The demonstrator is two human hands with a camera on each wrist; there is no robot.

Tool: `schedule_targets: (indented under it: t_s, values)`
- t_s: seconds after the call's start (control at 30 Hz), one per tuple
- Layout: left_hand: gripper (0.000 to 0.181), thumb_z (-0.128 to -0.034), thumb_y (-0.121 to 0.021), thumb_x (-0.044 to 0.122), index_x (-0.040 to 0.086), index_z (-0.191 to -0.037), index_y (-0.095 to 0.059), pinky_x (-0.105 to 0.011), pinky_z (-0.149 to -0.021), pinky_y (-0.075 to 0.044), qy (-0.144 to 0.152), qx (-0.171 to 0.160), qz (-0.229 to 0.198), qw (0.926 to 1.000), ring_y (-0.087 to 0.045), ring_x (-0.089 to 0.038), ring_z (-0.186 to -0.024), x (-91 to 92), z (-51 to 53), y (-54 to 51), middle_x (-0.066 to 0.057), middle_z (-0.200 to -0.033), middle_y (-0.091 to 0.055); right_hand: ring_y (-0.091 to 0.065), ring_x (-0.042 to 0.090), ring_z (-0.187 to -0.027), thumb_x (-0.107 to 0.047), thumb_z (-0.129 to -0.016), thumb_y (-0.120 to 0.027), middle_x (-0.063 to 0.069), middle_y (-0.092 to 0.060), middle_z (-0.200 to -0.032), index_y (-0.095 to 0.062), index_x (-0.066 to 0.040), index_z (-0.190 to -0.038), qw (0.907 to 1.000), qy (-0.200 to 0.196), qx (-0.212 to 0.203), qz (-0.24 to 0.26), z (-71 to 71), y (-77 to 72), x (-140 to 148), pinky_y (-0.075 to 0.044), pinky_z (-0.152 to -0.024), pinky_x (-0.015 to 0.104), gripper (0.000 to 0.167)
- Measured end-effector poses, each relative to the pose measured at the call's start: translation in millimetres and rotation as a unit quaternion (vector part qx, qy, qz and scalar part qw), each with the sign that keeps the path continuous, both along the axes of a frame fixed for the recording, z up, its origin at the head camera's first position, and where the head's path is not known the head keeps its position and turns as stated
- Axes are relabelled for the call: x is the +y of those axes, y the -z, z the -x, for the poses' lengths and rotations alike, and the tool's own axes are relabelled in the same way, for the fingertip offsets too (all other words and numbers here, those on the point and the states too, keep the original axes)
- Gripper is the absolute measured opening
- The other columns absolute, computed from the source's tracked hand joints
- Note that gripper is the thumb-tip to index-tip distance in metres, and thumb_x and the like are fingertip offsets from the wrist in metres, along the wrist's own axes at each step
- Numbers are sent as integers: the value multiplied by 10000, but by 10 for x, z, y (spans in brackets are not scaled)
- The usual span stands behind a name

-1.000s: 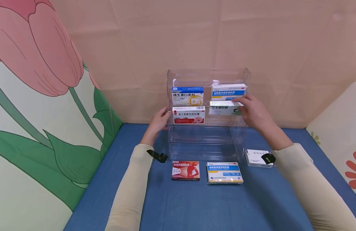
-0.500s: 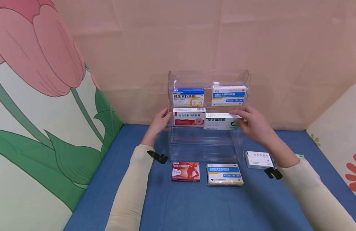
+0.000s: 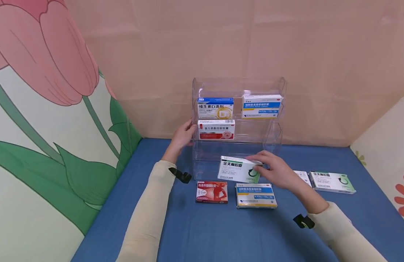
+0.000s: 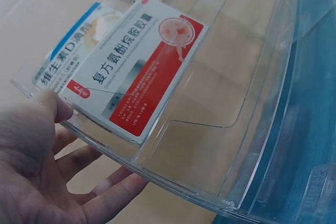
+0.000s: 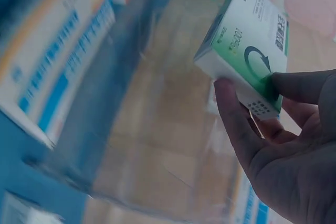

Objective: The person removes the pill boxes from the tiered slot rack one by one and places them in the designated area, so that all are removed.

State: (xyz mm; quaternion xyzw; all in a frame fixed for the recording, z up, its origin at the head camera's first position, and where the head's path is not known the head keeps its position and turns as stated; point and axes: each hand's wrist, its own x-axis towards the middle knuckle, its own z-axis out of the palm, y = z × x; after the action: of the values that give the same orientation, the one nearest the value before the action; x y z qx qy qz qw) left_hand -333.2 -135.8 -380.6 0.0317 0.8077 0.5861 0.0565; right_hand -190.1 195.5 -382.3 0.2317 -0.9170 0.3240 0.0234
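A clear tiered rack [image 3: 228,149] stands at the back of the blue table. The left hand [image 3: 183,137] touches the rack's left side, its thumb beside the white-and-red box [image 4: 136,72] in the left wrist view. In the head view the right hand [image 3: 276,170] pinches a white-and-green box [image 3: 238,169] by its right end, in front of the rack's lower part. The right wrist view shows the thumb on the printed face of that box [image 5: 249,51]. Upper tiers hold a blue-and-yellow box [image 3: 215,109], a white-and-blue box [image 3: 261,107] and the white-and-red box.
On the table before the rack lie a red box [image 3: 211,192] and another white-and-blue box [image 3: 256,196]. At the right are a white box [image 3: 302,177], partly behind the right hand, and a second white-and-green box [image 3: 333,182]. A pink cloth [image 3: 221,43] hangs behind.
The right hand has taken the white-and-green box out of the rack's second tier, moving it down and forward to the left. The left hand has stayed at the rack's side.
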Motion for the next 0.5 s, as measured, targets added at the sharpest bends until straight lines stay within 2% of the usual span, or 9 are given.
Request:
schedule_targets:
  t_s: [0.2,0.33,0.5]
  values:
    - [569,-1054,-478,400,321,-1596,-324,-569,-940,-548,-29,71,8,10000,-551,-351,-1259,11,6,-41,-87,-1537,-473,-612,211,-994,-116,-986,-651,60,-614,-1238,-666,-164,-1340,9971,-278,-590,387,-103,239,-93,-577,-710,278,358]
    - [571,-1057,-482,392,307,-1598,-322,-565,-921,-558,12,163,49,9999,-550,-357,-1260,14,19,-40,-96,-1529,-479,-615,197,-954,-122,-992,-645,82,-613,-1211,-667,-139,-1329,9923,-507,-948,612,-173,354,-138,-590,-691,299,339]
    - [575,-1052,-487,405,333,-1596,-318,-556,-920,-561,52,81,79,9999,-550,-361,-1272,-2,32,-11,-90,-1531,-478,-626,244,-986,-130,-1014,-612,129,-584,-1196,-643,-92,-1340,9791,-838,-1601,938,-235,447,-195,-615,-682,346,329]
